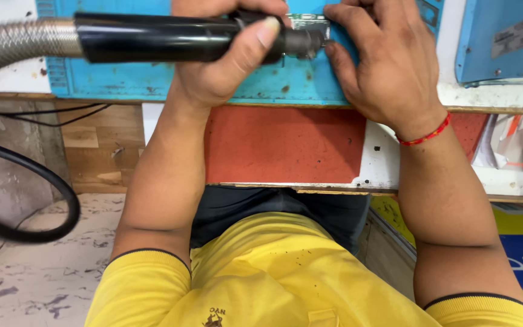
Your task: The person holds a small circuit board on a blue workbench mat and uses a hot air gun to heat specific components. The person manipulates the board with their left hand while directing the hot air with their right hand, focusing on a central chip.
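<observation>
While gripped, nozzle [301, 43] near mat edge [261, 100].

A blue mat [122, 79] covered the upper middle of the frame, its surface scuffed and spotted. Below it lay a red mat [286, 145] on a white bench top [379, 163] with a chipped front edge. A wooden shelf [98, 151] sat at the left, with thin black wires [43, 112] crossing above it. A thick black cable [62, 194] looped at the far left over a worn, paint-flecked floor [31, 284]. A blue box [503, 36] stood in the upper right, and white packets [522, 145] with orange stripes lay below it. A yellow shirt [273, 278] filled the bottom centre.
</observation>
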